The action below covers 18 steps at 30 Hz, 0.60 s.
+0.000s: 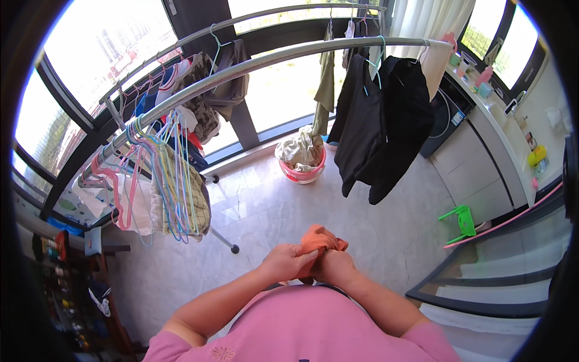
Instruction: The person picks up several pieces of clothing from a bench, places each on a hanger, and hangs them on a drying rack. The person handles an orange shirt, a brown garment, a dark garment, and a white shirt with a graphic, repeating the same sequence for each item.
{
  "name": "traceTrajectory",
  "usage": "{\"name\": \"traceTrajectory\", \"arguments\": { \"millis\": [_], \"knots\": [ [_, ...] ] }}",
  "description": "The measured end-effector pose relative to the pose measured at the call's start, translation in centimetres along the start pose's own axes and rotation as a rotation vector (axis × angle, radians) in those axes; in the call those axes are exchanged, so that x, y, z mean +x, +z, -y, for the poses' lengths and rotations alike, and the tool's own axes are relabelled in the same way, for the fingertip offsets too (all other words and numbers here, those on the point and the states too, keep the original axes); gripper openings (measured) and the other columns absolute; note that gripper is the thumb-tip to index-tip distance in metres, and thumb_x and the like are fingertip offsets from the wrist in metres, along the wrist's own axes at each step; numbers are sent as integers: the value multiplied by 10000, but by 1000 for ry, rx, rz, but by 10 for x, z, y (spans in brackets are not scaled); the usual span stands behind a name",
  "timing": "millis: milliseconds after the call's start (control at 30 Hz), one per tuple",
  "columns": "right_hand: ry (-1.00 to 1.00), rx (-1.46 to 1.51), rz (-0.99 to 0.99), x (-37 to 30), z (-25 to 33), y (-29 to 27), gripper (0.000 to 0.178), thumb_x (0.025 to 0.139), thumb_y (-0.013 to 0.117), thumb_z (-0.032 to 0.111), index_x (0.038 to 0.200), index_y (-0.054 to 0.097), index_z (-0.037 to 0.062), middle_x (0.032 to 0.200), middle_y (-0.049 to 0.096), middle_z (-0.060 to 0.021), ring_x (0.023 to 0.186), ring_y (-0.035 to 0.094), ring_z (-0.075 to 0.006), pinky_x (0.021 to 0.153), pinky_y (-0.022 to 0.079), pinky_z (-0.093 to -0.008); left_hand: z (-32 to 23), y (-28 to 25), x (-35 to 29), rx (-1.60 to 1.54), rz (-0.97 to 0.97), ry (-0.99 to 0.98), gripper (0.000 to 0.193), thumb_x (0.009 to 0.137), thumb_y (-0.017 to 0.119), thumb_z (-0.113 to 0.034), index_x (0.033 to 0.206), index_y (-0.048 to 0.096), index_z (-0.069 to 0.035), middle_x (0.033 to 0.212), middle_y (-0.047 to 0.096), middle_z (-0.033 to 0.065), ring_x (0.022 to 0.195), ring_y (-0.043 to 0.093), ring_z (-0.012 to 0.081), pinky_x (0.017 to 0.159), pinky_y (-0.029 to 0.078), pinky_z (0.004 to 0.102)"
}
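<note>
An orange cloth [321, 238] is bunched up between my hands, close in front of my body. My left hand [286, 263] grips its left side, thumb laid along the fabric. Around its right side my right hand [336, 265] is closed, its fingers partly hidden. Folds of the cloth stick out above both hands, and some of it hangs below them. Whether it is a garment or a rag I cannot tell.
A metal drying rack [253, 65] spans the space ahead, with many hangers [172, 181] at its left and black clothes [386, 120] at its right. Beyond my hands, a pink basin [303, 175] holds laundry on the floor. A green stool [463, 222] stands right, near a counter [503, 130].
</note>
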State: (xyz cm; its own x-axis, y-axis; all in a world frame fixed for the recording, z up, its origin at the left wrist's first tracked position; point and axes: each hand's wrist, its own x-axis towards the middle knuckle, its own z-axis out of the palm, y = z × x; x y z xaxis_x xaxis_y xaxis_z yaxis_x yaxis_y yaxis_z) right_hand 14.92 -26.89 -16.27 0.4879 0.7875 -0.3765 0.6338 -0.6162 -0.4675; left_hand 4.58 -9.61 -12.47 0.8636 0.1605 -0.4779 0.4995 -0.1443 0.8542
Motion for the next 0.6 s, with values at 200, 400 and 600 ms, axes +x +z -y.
{"name": "traceTrajectory", "arguments": {
  "millis": [200, 400, 600],
  "knots": [
    [-192, 999, -471, 35, -10, 53, 229, 884, 797, 283, 1036, 727, 128, 944, 766, -52, 837, 722, -167, 718, 584, -364, -16, 7, -17, 229, -28, 461, 470, 1053, 703, -397, 834, 652, 16, 827, 527, 101, 724, 554, 221, 722, 480, 401],
    [-26, 473, -244, 49, -35, 57, 389, 1011, 616, 274, 1355, 674, 101, 1307, 725, -122, 1136, 705, -220, 939, 575, -371, -28, 7, -45, 184, -92, 452, 433, 1069, 678, -347, 840, 644, 19, 807, 578, 124, 713, 580, 251, 705, 479, 412],
    [208, -15, 217, 21, 7, 22, 579, 974, 624, 369, 1495, 587, 119, 1490, 635, -89, 1423, 553, -215, 1115, 484, -393, -3, -17, -47, 30, -68, 60, 422, 1113, 614, -306, 1413, 594, -11, 1223, 704, 86, 1144, 634, 157, 1016, 518, 351]
  ]
}}
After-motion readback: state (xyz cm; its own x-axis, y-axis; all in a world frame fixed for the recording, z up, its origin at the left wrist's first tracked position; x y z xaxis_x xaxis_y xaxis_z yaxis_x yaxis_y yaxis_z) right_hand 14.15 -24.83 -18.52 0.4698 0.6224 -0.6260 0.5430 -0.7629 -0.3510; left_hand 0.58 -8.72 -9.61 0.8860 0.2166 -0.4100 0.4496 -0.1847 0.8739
